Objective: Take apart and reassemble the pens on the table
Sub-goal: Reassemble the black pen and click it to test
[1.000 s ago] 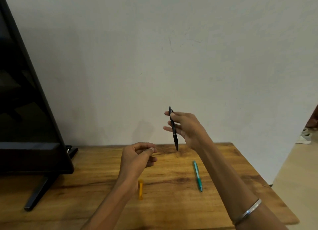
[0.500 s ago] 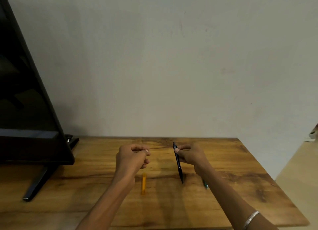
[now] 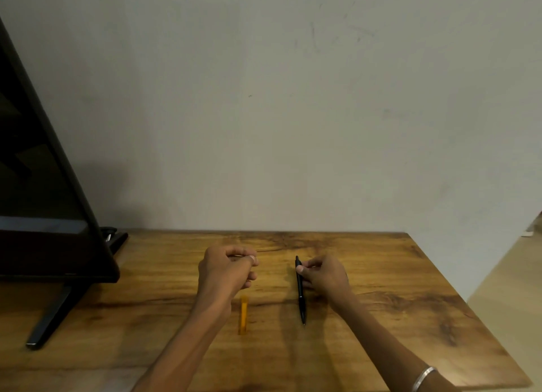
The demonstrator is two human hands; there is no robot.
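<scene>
I hold the black pen [image 3: 300, 289] in my right hand [image 3: 322, 277], thumb and fingers pinching its upper part; it points down and toward me, tip just over the wooden table [image 3: 410, 303]. My right forearm comes in from the lower right, a silver bangle [image 3: 423, 377] at the wrist. My left hand [image 3: 225, 270] hovers beside it, knuckles up, fingers curled with the thumb against the forefinger; whether something small sits in that pinch I cannot tell. Below it an orange pen piece [image 3: 243, 315] lies flat on the table. A dark screen [image 3: 44, 186] on its stand fills the left edge.
</scene>
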